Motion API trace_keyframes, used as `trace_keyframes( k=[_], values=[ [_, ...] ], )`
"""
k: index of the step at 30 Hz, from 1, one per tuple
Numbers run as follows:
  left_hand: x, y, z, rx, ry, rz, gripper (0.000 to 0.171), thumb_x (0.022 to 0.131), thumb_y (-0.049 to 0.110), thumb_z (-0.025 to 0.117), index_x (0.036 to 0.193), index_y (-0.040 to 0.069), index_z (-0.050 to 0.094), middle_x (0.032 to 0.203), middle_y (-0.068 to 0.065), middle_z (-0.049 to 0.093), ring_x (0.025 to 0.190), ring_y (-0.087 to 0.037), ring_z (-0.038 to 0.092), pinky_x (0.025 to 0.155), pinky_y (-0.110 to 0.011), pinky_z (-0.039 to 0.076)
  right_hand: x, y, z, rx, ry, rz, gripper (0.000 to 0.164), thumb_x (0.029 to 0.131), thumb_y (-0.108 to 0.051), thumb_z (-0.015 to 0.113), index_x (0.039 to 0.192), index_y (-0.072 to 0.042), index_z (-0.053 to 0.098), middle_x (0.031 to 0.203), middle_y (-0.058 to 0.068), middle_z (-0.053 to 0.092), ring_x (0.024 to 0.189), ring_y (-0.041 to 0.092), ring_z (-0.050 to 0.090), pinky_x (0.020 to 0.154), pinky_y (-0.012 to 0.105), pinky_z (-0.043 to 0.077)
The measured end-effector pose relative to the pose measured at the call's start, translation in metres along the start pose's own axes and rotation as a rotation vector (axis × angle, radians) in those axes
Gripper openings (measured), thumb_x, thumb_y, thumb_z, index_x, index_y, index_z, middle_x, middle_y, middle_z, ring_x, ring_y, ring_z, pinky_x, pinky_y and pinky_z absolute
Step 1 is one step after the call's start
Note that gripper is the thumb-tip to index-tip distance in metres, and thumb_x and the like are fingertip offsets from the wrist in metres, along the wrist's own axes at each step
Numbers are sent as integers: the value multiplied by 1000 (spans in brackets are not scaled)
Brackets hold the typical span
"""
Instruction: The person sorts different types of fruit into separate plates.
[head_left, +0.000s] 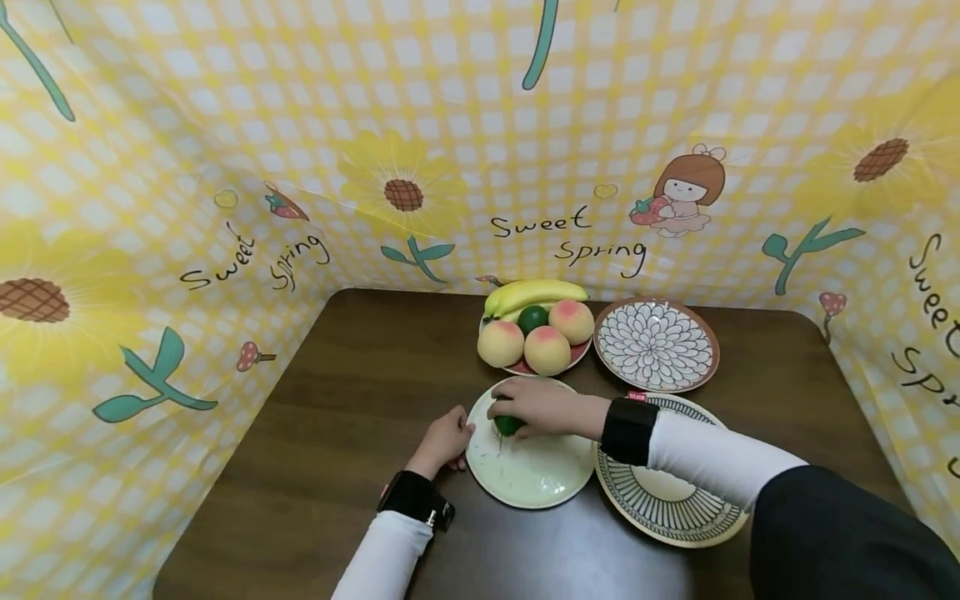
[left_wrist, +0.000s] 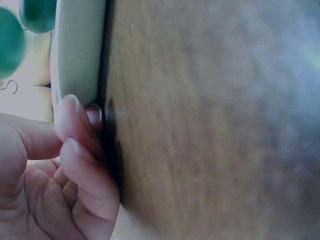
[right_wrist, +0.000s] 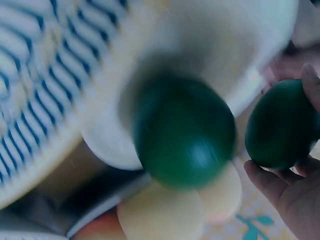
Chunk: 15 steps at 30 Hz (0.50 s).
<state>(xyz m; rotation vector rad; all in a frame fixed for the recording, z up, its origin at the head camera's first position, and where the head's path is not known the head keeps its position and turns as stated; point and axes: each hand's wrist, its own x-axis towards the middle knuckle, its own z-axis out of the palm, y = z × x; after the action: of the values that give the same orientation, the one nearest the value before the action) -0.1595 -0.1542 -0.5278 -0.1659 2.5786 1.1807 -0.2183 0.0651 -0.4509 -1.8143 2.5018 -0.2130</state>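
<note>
My right hand [head_left: 540,404] reaches over the pale plate [head_left: 543,471] and grips a smooth green oval fruit [right_wrist: 280,125] between thumb and fingers. A second green fruit [right_wrist: 185,132] shows beside it in the right wrist view, in front of the plate; whether it touches the plate I cannot tell. In the head view the hand covers most of this area. At the plate's left edge is my left hand [head_left: 442,440], its curled fingers and thumb holding the rim, seen close in the left wrist view.
Behind the pale plate, a fruit plate [head_left: 517,367] holds bananas [head_left: 536,293], several peaches [head_left: 547,350] and a green fruit [head_left: 533,319]. A petal-patterned plate [head_left: 656,346] stands back right. My right forearm crosses a striped-rim plate [head_left: 675,525]. Yellow checked cloth [head_left: 450,108] surrounds the table [head_left: 337,400].
</note>
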Motion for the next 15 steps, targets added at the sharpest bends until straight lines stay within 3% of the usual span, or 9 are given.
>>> trace_keyframes(
  k=[2, 6, 11, 15],
  values=[
    [2, 0, 0, 8, 19, 16, 22, 105, 13, 52, 86, 8, 43, 54, -4, 51, 41, -12, 52, 40, -24, 45, 3, 0, 9, -35, -63, 6, 46, 85, -27, 82, 128, -18, 67, 137, 12, 61, 129, 28, 58, 107, 38, 52],
    [4, -1, 6, 6, 14, 5, 21, 105, 14, 51, 87, 8, 43, 55, -4, 51, 41, -11, 52, 40, -23, 44, 9, 3, 26, -43, -100, 48, 47, 85, -27, 82, 128, -18, 66, 139, 11, 59, 131, 30, 57, 109, 39, 51],
    [0, -4, 13, -23, -25, -13, 21, 106, 15, 50, 88, 8, 43, 55, -4, 50, 42, -13, 52, 41, -24, 45, 11, 6, 42, -49, -55, 93, 47, 86, -24, 82, 128, -15, 63, 137, 13, 60, 127, 32, 58, 108, 43, 51],
    [-2, -6, 13, -35, -14, -2, 20, 106, 14, 50, 88, 8, 43, 54, -4, 50, 41, -13, 51, 40, -24, 45, 12, 5, 46, -66, 17, 121, 48, 84, -20, 83, 126, -14, 62, 133, 13, 60, 128, 32, 57, 109, 45, 50]
  ],
)
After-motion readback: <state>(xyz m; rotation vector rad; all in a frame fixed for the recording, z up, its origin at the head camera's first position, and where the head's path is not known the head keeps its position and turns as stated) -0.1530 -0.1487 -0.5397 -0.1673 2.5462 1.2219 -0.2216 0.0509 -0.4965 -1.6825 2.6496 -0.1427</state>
